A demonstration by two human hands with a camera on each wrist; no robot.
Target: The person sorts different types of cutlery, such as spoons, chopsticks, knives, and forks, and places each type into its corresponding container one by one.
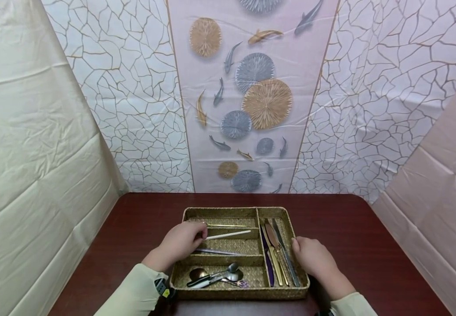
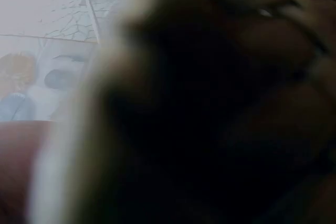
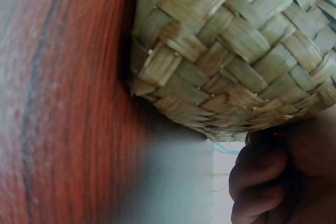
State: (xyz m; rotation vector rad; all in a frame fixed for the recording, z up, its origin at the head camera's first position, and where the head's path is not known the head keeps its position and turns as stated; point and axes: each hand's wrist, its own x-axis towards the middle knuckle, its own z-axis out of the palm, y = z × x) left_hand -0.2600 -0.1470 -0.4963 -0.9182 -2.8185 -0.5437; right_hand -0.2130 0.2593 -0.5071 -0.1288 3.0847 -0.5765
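Note:
A woven cutlery tray with several compartments lies on the dark red table. My left hand reaches over its left side and pinches a white chopstick, which slants above the middle compartment. Behind it, gold slender pieces lie in the back compartment; a silver chopstick rests in the middle one. My right hand grips the tray's right rim, thumb at the top edge. In the right wrist view its curled fingers sit by the woven outer wall. The left wrist view is mostly dark and blurred.
Several spoons lie crossed in the front compartment. Several knives, purple, gold and silver, lie lengthwise in the right compartment. Tabletop surrounds the tray, and a patterned cloth hangs behind the table's far edge.

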